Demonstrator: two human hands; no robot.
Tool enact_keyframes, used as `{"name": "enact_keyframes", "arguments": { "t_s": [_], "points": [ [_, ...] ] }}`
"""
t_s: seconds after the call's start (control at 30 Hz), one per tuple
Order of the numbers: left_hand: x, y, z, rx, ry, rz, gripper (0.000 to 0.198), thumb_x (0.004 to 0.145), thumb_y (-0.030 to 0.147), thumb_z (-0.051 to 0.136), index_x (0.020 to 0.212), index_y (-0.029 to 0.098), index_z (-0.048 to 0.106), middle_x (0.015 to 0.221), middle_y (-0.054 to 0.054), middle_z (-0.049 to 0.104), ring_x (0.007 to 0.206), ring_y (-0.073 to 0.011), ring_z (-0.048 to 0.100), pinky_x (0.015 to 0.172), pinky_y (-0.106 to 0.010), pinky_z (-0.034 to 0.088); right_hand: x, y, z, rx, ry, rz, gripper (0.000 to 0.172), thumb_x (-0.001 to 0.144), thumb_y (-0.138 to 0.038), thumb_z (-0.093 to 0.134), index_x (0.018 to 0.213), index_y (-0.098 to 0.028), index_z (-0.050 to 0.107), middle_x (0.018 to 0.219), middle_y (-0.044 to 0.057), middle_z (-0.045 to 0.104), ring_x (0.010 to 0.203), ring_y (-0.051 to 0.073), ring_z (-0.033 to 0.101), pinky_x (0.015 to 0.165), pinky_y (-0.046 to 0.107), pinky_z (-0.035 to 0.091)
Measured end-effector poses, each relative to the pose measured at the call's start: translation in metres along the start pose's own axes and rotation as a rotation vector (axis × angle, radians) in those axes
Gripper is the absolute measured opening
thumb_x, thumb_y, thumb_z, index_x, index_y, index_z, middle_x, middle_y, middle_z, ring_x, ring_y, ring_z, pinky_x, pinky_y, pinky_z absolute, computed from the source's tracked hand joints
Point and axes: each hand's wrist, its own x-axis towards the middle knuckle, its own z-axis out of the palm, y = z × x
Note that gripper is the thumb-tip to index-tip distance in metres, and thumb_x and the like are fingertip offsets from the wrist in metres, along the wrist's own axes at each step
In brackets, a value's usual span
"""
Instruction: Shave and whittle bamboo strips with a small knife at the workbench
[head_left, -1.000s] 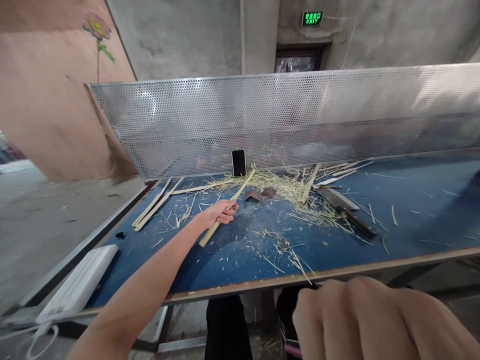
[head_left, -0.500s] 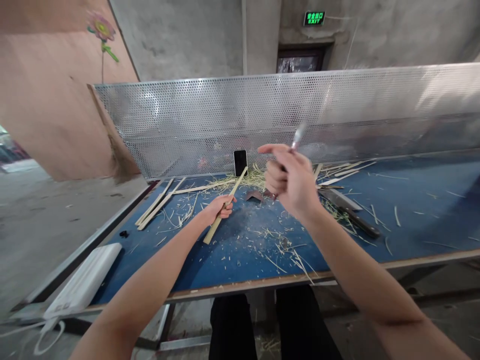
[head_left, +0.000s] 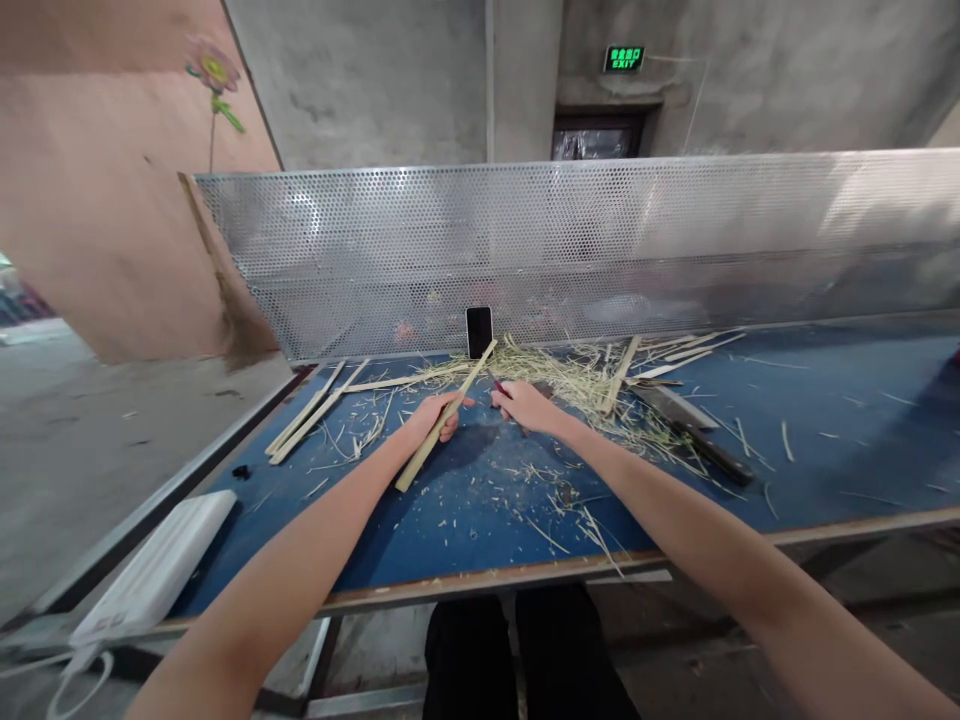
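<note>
My left hand (head_left: 442, 415) is closed around a flat, pale bamboo strip (head_left: 421, 462) that slants up and away over the blue tabletop. In my right hand (head_left: 526, 405) is a small knife (head_left: 501, 389) with a reddish handle; its blade is hard to make out. The knife is just right of the strip's upper part, and I cannot tell whether they touch. Beyond both hands lies a heap of thin bamboo shavings (head_left: 555, 362). A large cleaver-like knife (head_left: 679, 410) with a dark handle rests to the right of my right hand.
Several more bamboo strips (head_left: 319, 425) lie at the left. A phone (head_left: 479, 332) leans against the perforated metal panel (head_left: 420, 230) at the back. At the near left corner of the blue table (head_left: 847, 420) is a white power strip (head_left: 161, 570) with a cord.
My right hand has come down and left from its raised position, bringing the small knife close to the strip. My left hand keeps hold of the strip in nearly the same place.
</note>
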Motion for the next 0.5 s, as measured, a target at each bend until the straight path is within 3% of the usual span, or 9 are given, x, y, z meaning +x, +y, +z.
{"name": "enact_keyframes", "arguments": {
  "t_s": [0.1,0.23,0.4,0.5],
  "points": [
    [-0.002,0.002,0.000,-0.032,-0.061,-0.014,0.049,0.106,0.049,0.039,0.119,0.010,0.065,0.048,0.006,0.043,0.034,-0.0119,0.038,0.035,-0.021,0.035,0.001,-0.001,0.002,-0.114,0.102,-0.057,0.035,0.110,-0.034,0.044,0.090,-0.015,0.065,0.086,0.008,0.074,0.070,0.016,0.064,0.070,0.026,0.047],
    [-0.001,0.002,-0.002,-0.040,-0.089,-0.013,0.056,0.106,0.053,0.036,0.120,0.008,0.065,0.048,0.005,0.044,0.035,-0.0127,0.039,0.035,-0.022,0.036,0.002,0.010,0.001,-0.218,0.140,-0.161,0.041,0.112,-0.038,0.039,0.095,-0.016,0.070,0.094,0.008,0.072,0.086,0.019,0.065,0.084,0.029,0.047],
    [0.002,0.000,-0.003,-0.060,-0.078,-0.005,0.055,0.108,0.042,0.027,0.121,0.006,0.065,0.045,0.005,0.041,0.033,-0.0130,0.035,0.033,-0.021,0.032,0.008,0.036,-0.005,-0.370,0.266,-0.226,0.035,0.106,-0.035,0.053,0.129,-0.015,0.068,0.130,0.016,0.061,0.126,0.026,0.055,0.108,0.038,0.043],
    [0.004,-0.003,-0.003,-0.062,-0.072,0.012,0.049,0.106,0.037,0.032,0.119,0.006,0.066,0.045,0.005,0.040,0.033,-0.0123,0.035,0.033,-0.021,0.031,0.013,0.050,-0.006,-0.430,0.185,-0.262,0.041,0.099,-0.029,0.064,0.137,-0.015,0.065,0.136,0.016,0.062,0.132,0.027,0.052,0.115,0.042,0.039]
  ]
}}
